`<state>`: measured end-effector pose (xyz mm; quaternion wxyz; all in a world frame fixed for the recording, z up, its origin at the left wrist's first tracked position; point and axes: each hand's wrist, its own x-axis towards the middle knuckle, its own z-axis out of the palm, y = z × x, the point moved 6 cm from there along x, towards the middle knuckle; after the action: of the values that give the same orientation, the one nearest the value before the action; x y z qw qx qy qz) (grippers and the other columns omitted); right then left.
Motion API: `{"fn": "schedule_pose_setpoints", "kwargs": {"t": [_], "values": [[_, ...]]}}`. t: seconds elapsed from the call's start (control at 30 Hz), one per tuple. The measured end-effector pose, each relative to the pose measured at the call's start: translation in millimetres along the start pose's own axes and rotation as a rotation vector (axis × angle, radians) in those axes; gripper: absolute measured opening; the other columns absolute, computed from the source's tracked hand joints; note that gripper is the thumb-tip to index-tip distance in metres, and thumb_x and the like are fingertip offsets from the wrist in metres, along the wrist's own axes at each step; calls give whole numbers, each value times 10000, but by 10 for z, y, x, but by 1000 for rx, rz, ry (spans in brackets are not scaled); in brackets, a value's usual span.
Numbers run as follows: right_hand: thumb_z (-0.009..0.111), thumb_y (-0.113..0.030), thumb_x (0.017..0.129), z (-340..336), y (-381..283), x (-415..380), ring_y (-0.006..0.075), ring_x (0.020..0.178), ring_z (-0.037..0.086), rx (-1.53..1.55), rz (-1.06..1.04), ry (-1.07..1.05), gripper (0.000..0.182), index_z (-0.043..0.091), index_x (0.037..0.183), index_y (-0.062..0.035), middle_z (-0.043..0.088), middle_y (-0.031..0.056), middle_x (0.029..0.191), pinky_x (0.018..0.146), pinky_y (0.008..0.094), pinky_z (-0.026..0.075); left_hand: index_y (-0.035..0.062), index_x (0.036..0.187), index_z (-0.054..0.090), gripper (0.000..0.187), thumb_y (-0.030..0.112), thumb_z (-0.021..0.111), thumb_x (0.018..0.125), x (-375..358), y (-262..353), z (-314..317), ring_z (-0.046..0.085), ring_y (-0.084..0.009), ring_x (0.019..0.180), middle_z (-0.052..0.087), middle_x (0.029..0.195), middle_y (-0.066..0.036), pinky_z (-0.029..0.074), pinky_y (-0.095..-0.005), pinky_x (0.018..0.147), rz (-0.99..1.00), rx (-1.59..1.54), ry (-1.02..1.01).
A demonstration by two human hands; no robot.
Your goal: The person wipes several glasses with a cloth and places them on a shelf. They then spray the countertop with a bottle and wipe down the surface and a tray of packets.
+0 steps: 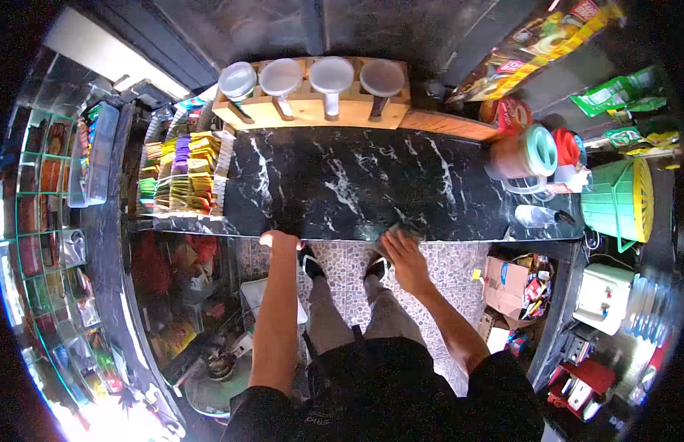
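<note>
My left hand (281, 239) rests on the front edge of a black marble-patterned counter (342, 177), its thumb and fingers apart and nothing seen in it. To its right, my right hand (402, 253) presses a greyish cloth (396, 233) against the counter near the same edge. The fingers lie over the cloth and partly cover it. Both forearms reach forward from black sleeves.
A wooden rack (312, 114) with several lidded jars stands at the back. Sachets (181, 173) fill a basket at left. On the right are a teal-lidded jug (537, 151), a clear glass (535, 216) and a green-yellow bucket (617, 200). A cardboard box (504, 286) sits below.
</note>
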<state>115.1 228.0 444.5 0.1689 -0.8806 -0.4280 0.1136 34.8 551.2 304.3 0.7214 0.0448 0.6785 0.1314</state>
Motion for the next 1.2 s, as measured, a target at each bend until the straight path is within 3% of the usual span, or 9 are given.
{"fn": "schedule_pose_setpoints", "kwargs": {"t": [0.2, 0.33, 0.43, 0.47, 0.5, 0.7, 0.8, 0.9, 1.2], "values": [[467, 62, 828, -433, 718, -567, 417, 1344, 454, 47, 337, 232, 636, 434, 1458, -19, 508, 180, 1451, 1104, 481, 386, 218, 1381, 553, 665, 585, 489, 830, 15, -20, 268, 458, -285, 1319, 536, 1431, -46, 331, -594, 1002, -100, 865, 127], [491, -296, 1053, -229, 1906, -1230, 219, 914, 579, 697, 1082, 222, 380, 588, 1311, -34, 658, 110, 1129, 855, 357, 477, 241, 1332, 600, 638, 555, 612, 777, 22, 60, -18, 489, -277, 1292, 558, 1403, -36, 393, -558, 962, -144, 1432, 219], [515, -413, 1038, -368, 3037, -1756, 208, 1019, 520, 624, 1119, 610, 469, 606, 1223, 8, 571, 140, 1169, 921, 372, 423, 258, 1296, 635, 626, 533, 705, 737, 17, 123, 163, 513, -271, 1272, 575, 1382, -29, 439, -531, 933, -168, 1844, 310], [543, -441, 1022, -708, 2902, -1759, 205, 986, 506, 215, 774, 817, 499, 614, 1222, 10, 564, 122, 1142, 900, 379, 424, 264, 1284, 646, 624, 525, 736, 724, 14, 157, 215, 521, -269, 1265, 581, 1375, -26, 455, -522, 923, -173, 1979, 345], [548, -420, 1024, -681, 3115, -1753, 191, 985, 488, 1143, 997, 1213, 446, 644, 1181, -14, 560, 94, 1131, 865, 378, 430, 270, 1272, 658, 623, 518, 767, 711, 6, 183, 252, 529, -267, 1258, 586, 1367, -24, 470, -513, 913, -177, 2115, 382], [467, -108, 1038, -1051, 2712, -927, 154, 822, 523, 188, 869, 710, 451, 441, 1486, -61, 632, 73, 979, 701, 310, 475, 247, 1252, 644, 595, 416, 856, 723, -14, 296, 320, 576, -183, 1116, 652, 1200, 32, 499, -461, 879, -280, 2616, 526], [404, -180, 1040, -414, 2590, -493, 374, 1370, 431, -261, 577, 507, 477, 412, 1516, -157, 472, 134, 1499, 1110, 476, 354, 252, 1094, 766, 616, 412, 969, 535, -734, 215, 674, 627, -298, 1119, 639, 1281, -46, 559, -479, 788, 64, 2761, 426], [364, -232, 1050, -413, 2325, -222, 409, 1487, 226, -123, 755, 461, 473, 405, 1515, -158, 373, 110, 1577, 1199, 517, 178, 212, 1026, 659, 330, 394, 771, 775, -812, 281, 638, 687, -164, 874, 742, 931, -3, 452, -422, 881, -130, 2556, 543], [457, -225, 999, 27, 1269, 475, 426, 1456, 276, -58, 654, 405, 576, 331, 1544, -88, 301, 233, 1582, 1175, 531, 230, 204, 864, 693, 183, 351, 754, 772, -41, 309, 468, 680, -152, 816, 723, 852, 11, 484, -418, 788, -78, 2586, 506]]}}
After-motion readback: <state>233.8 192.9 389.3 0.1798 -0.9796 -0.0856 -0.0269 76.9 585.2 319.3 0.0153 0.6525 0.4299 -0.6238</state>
